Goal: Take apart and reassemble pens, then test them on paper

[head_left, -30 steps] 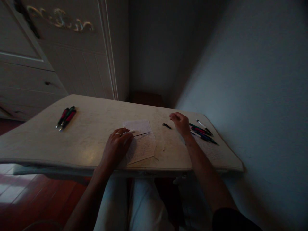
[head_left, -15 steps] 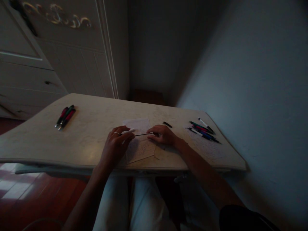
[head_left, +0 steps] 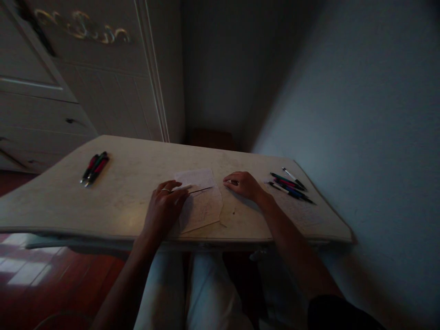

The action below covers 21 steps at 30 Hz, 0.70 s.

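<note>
My left hand (head_left: 167, 201), with a ring on one finger, pinches a thin dark pen refill (head_left: 201, 189). The refill points right over a sheet of handwritten paper (head_left: 202, 213). A short white piece (head_left: 186, 186), maybe a pen barrel, shows beside the left fingertips; whether it is held is unclear. To the right of the paper, my right hand (head_left: 243, 184) is closed, its fingertips together just above the tabletop. Something small and dark shows between those fingers, too small to name.
Several pens (head_left: 292, 188) lie at the right on another written sheet (head_left: 302, 215). Another bunch of pens (head_left: 95, 168) rests at the left of the pale table (head_left: 137, 160). A wall (head_left: 360, 137) borders the right side, a white cabinet (head_left: 113, 87) the far left.
My right hand has let go of the refill's right end and moved right, off the paper. It now covers the spot where a small black pen part lay. The left hand stays nearly in place.
</note>
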Motion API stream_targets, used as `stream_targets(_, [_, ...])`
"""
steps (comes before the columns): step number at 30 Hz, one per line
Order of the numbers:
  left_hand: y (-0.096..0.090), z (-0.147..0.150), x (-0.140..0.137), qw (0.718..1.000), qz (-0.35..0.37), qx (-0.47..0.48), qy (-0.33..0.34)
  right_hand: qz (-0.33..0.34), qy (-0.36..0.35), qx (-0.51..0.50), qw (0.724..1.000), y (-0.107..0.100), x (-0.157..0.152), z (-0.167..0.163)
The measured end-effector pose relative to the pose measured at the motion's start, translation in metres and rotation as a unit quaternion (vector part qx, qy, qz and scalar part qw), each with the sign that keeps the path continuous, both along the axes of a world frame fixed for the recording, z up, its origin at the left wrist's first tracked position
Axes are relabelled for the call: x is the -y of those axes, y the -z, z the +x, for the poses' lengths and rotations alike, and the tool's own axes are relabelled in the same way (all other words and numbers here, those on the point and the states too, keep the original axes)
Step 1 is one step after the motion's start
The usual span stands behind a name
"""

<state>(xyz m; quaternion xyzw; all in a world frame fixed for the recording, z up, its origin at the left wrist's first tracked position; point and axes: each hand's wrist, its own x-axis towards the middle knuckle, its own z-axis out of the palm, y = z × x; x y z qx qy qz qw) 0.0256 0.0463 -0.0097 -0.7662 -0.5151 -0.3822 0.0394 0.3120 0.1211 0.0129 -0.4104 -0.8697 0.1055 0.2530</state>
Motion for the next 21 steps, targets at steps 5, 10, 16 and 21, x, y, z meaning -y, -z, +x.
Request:
stream_targets(5, [0.0, 0.001, -0.002, 1.0, -0.028, -0.006, 0.009, -0.04, 0.029, -0.013, 0.999, -0.004, 0.002, 0.004])
stream_targets(10, [-0.007, 0.001, 0.003, 0.996, -0.004, 0.094, 0.009, 0.038, 0.121, -0.131, 0.983, -0.012, 0.003, 0.003])
stream_targets(16, [-0.018, -0.003, 0.016, 0.964, 0.027, 0.257, -0.058, 0.097, 0.26, -0.331, 0.902, -0.017, 0.001, 0.006])
stream_targets(21, [-0.018, -0.006, 0.02, 0.902, 0.022, 0.422, -0.087, -0.024, 0.271, -0.417, 0.867, -0.016, -0.006, 0.012])
